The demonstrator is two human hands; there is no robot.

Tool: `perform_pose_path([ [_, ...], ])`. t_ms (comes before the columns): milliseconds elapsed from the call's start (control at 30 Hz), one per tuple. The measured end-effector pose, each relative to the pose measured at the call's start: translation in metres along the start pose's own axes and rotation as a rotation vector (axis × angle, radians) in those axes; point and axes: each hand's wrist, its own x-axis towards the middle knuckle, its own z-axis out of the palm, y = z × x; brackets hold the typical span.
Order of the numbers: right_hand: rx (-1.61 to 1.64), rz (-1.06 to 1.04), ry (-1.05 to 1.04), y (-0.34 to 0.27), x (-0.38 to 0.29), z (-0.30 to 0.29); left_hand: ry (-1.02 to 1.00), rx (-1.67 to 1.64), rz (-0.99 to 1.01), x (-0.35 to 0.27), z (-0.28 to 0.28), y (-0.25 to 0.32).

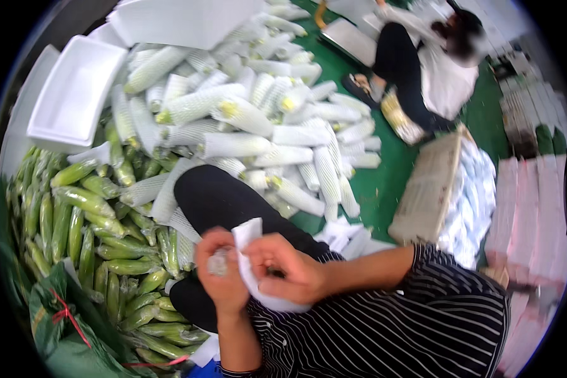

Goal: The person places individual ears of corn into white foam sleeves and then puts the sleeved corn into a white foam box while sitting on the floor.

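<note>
My left hand is curled around something with a pale, plastic-wrapped end; its body is hidden by my fingers. A white foam net sleeve runs between my hands, and my right hand pinches its edge. Both hands are over my lap, slightly blurred. To the left lies a heap of green ears of corn in transparent film. Beyond my knee is a large pile of corn ears in white foam net sleeves, some showing yellow-green ends.
White foam boxes stand at the upper left. A green woven sack with red string is at the lower left. Right, a carton holds bluish-white packing. Pink-white stacks line the far right. A person sits on the green floor.
</note>
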Motion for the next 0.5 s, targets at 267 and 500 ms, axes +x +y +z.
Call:
perform_pose_path([
  [267, 0.070, 0.323, 0.047, 0.007, -0.019, -0.003, 0.009, 0.035, 0.037, -0.027, -0.007, -0.023],
  [500, -0.808, -0.641, 0.203, 0.005, 0.004, -0.036, 0.131, -0.068, 0.277, -0.020, 0.001, -0.032],
])
